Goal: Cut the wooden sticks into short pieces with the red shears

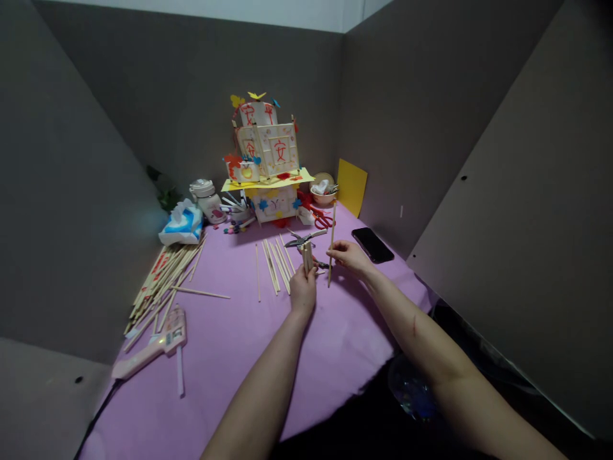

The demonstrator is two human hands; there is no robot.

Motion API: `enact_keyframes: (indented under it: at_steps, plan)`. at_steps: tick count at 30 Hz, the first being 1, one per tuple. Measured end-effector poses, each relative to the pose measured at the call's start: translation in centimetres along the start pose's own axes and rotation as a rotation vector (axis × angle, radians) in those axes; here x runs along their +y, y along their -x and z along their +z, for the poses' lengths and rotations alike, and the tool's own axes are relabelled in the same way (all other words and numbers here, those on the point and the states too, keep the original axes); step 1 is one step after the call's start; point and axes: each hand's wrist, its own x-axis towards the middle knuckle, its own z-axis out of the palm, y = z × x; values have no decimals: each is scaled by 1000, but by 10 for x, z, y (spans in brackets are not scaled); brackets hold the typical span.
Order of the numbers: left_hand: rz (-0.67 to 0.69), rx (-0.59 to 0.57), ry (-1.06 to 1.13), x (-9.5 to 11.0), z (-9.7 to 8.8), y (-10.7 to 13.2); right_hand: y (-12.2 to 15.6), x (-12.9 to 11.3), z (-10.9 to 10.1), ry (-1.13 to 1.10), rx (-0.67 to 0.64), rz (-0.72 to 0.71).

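My left hand is closed round a small bundle of short wooden sticks that point up from the fist. To its right, my right hand pinches one long wooden stick, held nearly upright. Several loose sticks lie side by side on the purple tablecloth, left of my left hand. Just behind the hands are pruning shears with open blades. Another tool with reddish handles lies partly hidden between my hands.
A paper lantern-like model stands at the back, with red scissors beside it. At left are a stick pile, a glue gun with its cord, and a tissue pack. A phone lies at right, near the grey partition.
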Motion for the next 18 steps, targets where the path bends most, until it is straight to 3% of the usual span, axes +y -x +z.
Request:
enact_keyframes:
  at_steps: [4,11,18]
  plan:
    - [1,-4,-2,0,0,0,-3,0,-1,38,2,-32]
    - [-41,-9,-33,4,-2,-2,1,-15,12,281,-75,-261]
    - [-21,-31,-112,1,-4,-6,4,-19,22,393,-156,-303]
